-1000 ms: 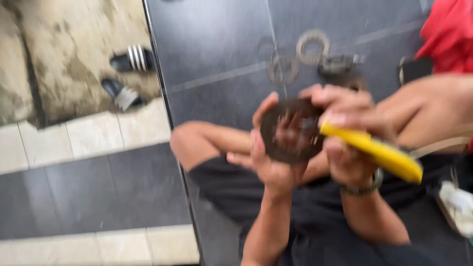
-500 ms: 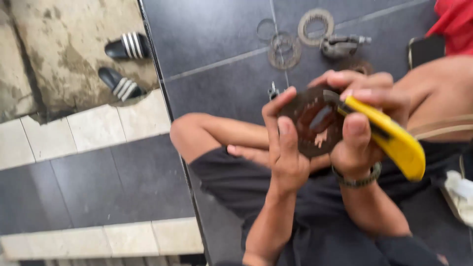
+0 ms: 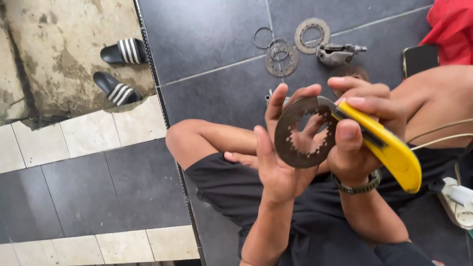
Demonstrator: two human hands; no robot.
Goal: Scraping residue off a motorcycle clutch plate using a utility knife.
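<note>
My left hand [image 3: 278, 157] holds a dark toothed metal ring plate [image 3: 288, 140] upright by its rim, fingers behind it. My right hand [image 3: 357, 128] grips a yellow utility knife [image 3: 389, 148], its tip resting against the upper right edge of the plate. I sit cross-legged in black shorts, hands above my lap.
On the dark floor tiles ahead lie two more ring plates [image 3: 311, 35] [image 3: 281, 61], a thin wire ring [image 3: 262, 38] and a small metal part [image 3: 337, 53]. A phone [image 3: 419, 59] and red cloth [image 3: 451, 27] lie at right, black striped slippers [image 3: 120, 69] at left, a white power strip [image 3: 458, 204] by my right leg.
The camera view shifted and sharpened. My hands stay together on the plate; the knife tip has slid closer along the plate's rim.
</note>
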